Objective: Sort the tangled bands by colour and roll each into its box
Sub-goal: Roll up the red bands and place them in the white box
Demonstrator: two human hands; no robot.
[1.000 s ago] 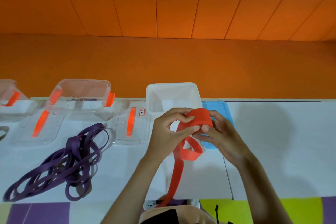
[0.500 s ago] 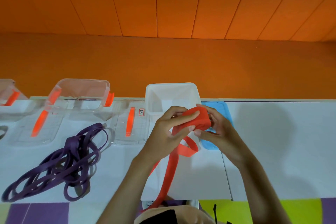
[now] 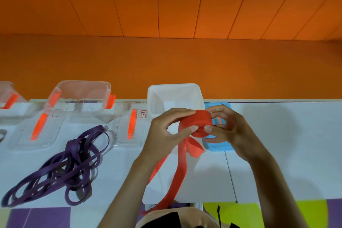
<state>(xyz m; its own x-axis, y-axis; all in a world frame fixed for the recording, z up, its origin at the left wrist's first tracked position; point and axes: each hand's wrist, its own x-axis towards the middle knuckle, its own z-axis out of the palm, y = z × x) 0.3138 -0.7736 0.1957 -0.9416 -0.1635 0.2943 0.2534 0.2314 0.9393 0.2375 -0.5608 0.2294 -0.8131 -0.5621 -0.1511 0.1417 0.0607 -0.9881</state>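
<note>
I see a red flat stretchy band (image 3: 196, 123), a purple tangled band pile (image 3: 61, 168), a white plastic box (image 3: 174, 96), and a blue plastic lid (image 3: 220, 146).

Bright, even indoor light; a wide-angle view, mostly sharp.
Light seems to fall from above and left of the fingers (image 3: 209, 128), laying a soft, pale shadow on the white surface (image 3: 305, 153) to their right. The red band (image 3: 196, 122) they hold is slightly blurred. Left of the fingers, the clear boxes (image 3: 81, 98) carry faint glare. Far beyond the fingers, the wall panels (image 3: 129, 9) fan outward towards the picture's edges.
</note>
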